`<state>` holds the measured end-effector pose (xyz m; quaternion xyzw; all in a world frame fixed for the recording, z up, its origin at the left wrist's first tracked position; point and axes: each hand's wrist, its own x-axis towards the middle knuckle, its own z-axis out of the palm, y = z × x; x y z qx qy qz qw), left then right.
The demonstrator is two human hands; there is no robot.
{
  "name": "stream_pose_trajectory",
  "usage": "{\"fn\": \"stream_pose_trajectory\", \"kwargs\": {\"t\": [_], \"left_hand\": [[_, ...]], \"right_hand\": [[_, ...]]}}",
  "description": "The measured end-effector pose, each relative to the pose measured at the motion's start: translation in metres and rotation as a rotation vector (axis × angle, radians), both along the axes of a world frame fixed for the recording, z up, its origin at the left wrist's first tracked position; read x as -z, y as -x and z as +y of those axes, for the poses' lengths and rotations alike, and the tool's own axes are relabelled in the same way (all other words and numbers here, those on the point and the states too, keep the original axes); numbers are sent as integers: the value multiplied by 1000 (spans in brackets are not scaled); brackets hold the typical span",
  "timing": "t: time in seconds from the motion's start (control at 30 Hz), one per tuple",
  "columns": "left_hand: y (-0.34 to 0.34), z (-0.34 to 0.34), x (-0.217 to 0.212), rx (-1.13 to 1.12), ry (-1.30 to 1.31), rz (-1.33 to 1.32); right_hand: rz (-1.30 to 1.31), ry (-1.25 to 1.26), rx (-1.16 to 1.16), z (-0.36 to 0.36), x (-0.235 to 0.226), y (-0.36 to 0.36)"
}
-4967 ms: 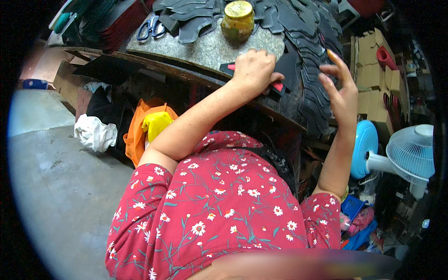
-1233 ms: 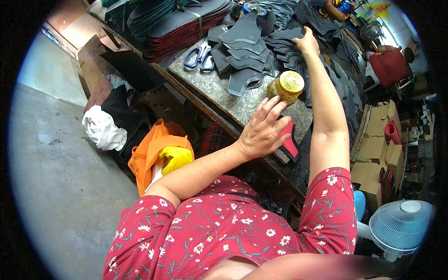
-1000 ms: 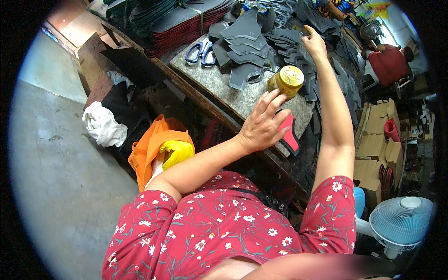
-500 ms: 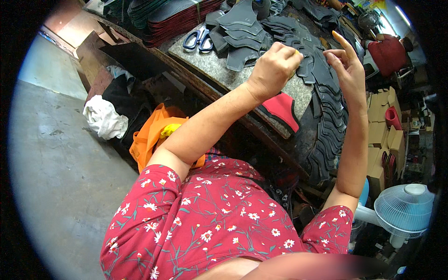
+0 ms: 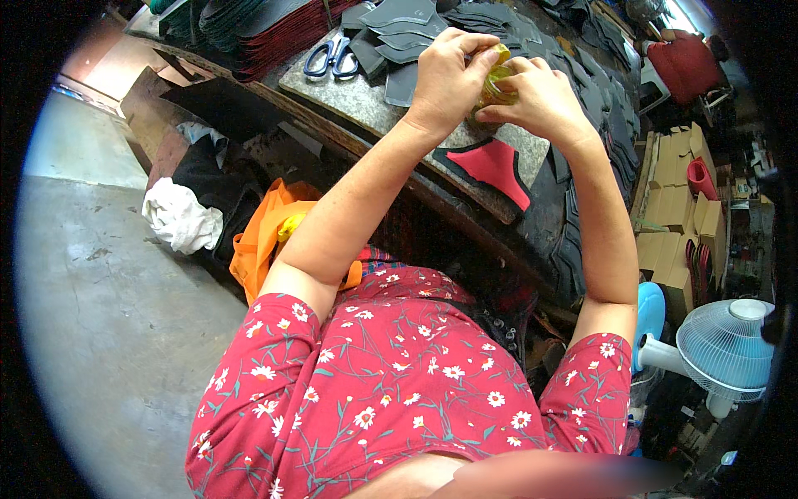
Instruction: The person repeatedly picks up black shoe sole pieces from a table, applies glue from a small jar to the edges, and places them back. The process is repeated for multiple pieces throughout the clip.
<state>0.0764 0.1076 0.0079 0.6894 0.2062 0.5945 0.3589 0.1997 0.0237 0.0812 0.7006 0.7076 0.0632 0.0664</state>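
A yellow, see-through roll that looks like adhesive tape (image 5: 492,90) is held between my hands above the workbench. My left hand (image 5: 449,79) pinches its top with thumb and fingers. From the other side, the fingers and thumb of my right hand (image 5: 540,100) close round it. Below my hands, a red piece with a black border (image 5: 492,168) lies on a grey speckled slab (image 5: 353,106). Scissors (image 5: 331,60) with blue and white handles rest on the slab to the left. Stacked dark grey cut pieces (image 5: 403,29) lie just beyond my left hand.
Rows of dark cut pieces (image 5: 611,125) spread over the right of the bench. Red-edged sheets (image 5: 287,33) are piled far left. An orange bag (image 5: 264,241) and white cloth (image 5: 183,216) sit left of me. Cartons (image 5: 669,224) and a fan (image 5: 723,349) stand at right.
My right hand has come left and down from its raised, finger-extended pose to meet the yellow roll. My left hand has shifted slightly left and up. The view has shifted a little.
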Motion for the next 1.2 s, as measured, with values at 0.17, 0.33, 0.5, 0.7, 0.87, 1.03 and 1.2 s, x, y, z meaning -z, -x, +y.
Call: {"fn": "stream_pose_trajectory", "kwargs": {"t": [0.17,0.33,0.5,0.7,0.87,1.03,1.2], "left_hand": [[-2,-7,-1,30,-42,35],[-3,-22,-3,8,-295,119],[18,-40,-5,-10,-177,43],[40,-65,1,-59,-381,58],[59,-106,14,556,286,216],[58,-126,21,914,150,614],[58,-130,23,641,-139,500]], "right_hand": [[-52,-314,-38,-25,-7,-17],[3,-287,-165,-68,-10,-27],[468,-372,26,-115,5,-29],[577,-303,-40,-144,73,-7],[537,-366,-93,-149,90,-12],[609,-574,-61,-144,86,-15],[974,-483,90,-153,64,-24]]}}
